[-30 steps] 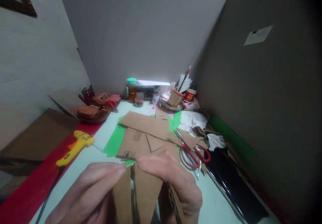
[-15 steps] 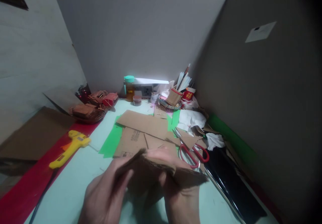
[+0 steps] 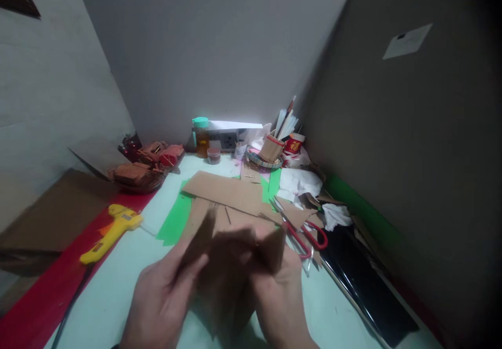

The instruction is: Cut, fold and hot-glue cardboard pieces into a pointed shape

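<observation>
Between my hands, close to me over the table, is a bent piece of brown cardboard (image 3: pixel 225 281), blurred by motion. My left hand (image 3: pixel 162 291) pinches its left side, thumb on the near face. At the right side, my right hand (image 3: pixel 280 286) grips it with the thumb in front and the fingers behind. Beyond it lie flat cardboard sheets (image 3: pixel 225 191) on green paper (image 3: pixel 177 218). Red-handled scissors (image 3: pixel 304 234) rest just past my right hand, beside cardboard scraps.
A yellow glue gun (image 3: pixel 113 231) lies on the left with its cord trailing toward me. On the right is a glossy black object (image 3: pixel 364 281). Along the back stand a jar with a teal lid (image 3: pixel 201 137), a cardboard holder of sticks (image 3: pixel 272 147) and a basket of reddish items (image 3: pixel 137 173).
The cardboard has been turned and folded more upright between my hands. Its right flap, which stuck out sideways, now points up. My right hand has rotated with it.
</observation>
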Demonstrator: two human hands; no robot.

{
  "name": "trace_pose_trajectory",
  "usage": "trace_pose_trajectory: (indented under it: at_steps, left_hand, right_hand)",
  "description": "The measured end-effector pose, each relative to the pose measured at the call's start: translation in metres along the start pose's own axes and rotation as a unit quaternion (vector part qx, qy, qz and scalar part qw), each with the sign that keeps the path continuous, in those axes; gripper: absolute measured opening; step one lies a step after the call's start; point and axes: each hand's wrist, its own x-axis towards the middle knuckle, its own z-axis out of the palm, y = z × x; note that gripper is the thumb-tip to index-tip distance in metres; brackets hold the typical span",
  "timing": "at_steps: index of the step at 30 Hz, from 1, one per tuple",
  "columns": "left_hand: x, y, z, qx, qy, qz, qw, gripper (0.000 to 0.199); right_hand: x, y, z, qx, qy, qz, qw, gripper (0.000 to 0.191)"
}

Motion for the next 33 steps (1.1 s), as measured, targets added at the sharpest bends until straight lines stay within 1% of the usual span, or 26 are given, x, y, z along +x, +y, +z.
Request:
trace_pose_trajectory:
  at_steps: [2, 3, 4, 6, 8, 10, 11, 13, 15, 16, 17, 18, 20, 22, 25, 27, 29, 31, 33]
  left_hand:
    - [0.009, 0.002, -0.003, -0.066, -0.066, -0.061, 0.994, 0.039]
    - [0.012, 0.002, -0.005, -0.095, -0.094, -0.082, 0.988, 0.042]
    - [0.015, 0.003, -0.007, -0.113, -0.111, -0.088, 0.983, 0.044]
    - [0.017, 0.003, -0.01, -0.113, -0.104, -0.067, 0.986, 0.043]
    - [0.016, 0.001, -0.013, -0.101, -0.072, -0.054, 0.991, 0.04]
    - [0.015, -0.002, -0.015, -0.089, -0.042, -0.058, 0.993, 0.036]
    - [0.015, -0.003, -0.015, -0.084, -0.036, -0.062, 0.994, 0.034]
    - [0.015, -0.005, -0.016, -0.07, -0.034, -0.064, 0.995, 0.031]
    - [0.016, -0.006, -0.015, -0.052, -0.038, -0.057, 0.996, 0.028]
    - [0.016, -0.006, -0.015, -0.046, -0.039, -0.054, 0.997, 0.026]
    - [0.016, -0.006, -0.014, -0.044, -0.041, -0.05, 0.997, 0.026]
    - [0.016, -0.005, -0.013, -0.048, -0.044, -0.05, 0.997, 0.025]
    - [0.016, -0.004, -0.01, -0.071, -0.053, -0.064, 0.994, 0.026]
    - [0.016, -0.003, -0.007, -0.09, -0.06, -0.086, 0.99, 0.028]
    - [0.016, -0.004, -0.004, -0.102, -0.074, -0.104, 0.987, 0.03]
    - [0.016, -0.005, -0.002, -0.107, -0.084, -0.092, 0.986, 0.033]
    - [0.015, -0.004, -0.002, -0.105, -0.087, -0.08, 0.987, 0.035]
    - [0.014, -0.003, -0.003, -0.094, -0.089, -0.086, 0.988, 0.036]
    - [0.012, -0.003, -0.004, -0.079, -0.093, -0.089, 0.989, 0.037]
  right_hand:
    - [0.003, -0.004, -0.004, 0.014, 0.001, 0.089, 0.996, 0.017]
    - [0.004, -0.006, -0.006, 0.021, -0.005, 0.112, 0.993, 0.017]
    - [0.005, -0.008, -0.007, 0.026, -0.021, 0.126, 0.991, 0.018]
    - [0.006, -0.013, -0.008, 0.027, -0.061, 0.151, 0.986, 0.02]
    - [0.007, -0.019, -0.009, 0.033, -0.099, 0.18, 0.978, 0.023]
    - [0.009, -0.025, -0.013, 0.023, -0.125, 0.199, 0.972, 0.03]
    - [0.011, -0.028, -0.016, 0.011, -0.142, 0.202, 0.969, 0.034]
    - [0.013, -0.034, -0.023, -0.008, -0.2, 0.195, 0.96, 0.042]
    - [0.014, -0.038, -0.03, -0.015, -0.25, 0.185, 0.95, 0.045]
    - [0.015, -0.039, -0.032, -0.015, -0.261, 0.186, 0.947, 0.044]
    - [0.015, -0.039, -0.033, -0.021, -0.253, 0.191, 0.948, 0.042]
    - [0.014, -0.038, -0.033, -0.031, -0.23, 0.198, 0.952, 0.038]
    - [0.014, -0.033, -0.031, -0.047, -0.181, 0.206, 0.961, 0.03]
    - [0.013, -0.027, -0.028, -0.053, -0.151, 0.207, 0.965, 0.026]
    - [0.013, -0.019, -0.024, -0.05, -0.134, 0.205, 0.968, 0.02]
    - [0.012, -0.015, -0.023, -0.036, -0.125, 0.204, 0.97, 0.014]
    - [0.011, -0.013, -0.022, -0.018, -0.131, 0.2, 0.971, 0.01]
    - [0.008, -0.011, -0.021, -0.01, -0.135, 0.189, 0.972, 0.01]
    - [0.005, -0.008, -0.02, -0.029, -0.127, 0.164, 0.978, 0.011]
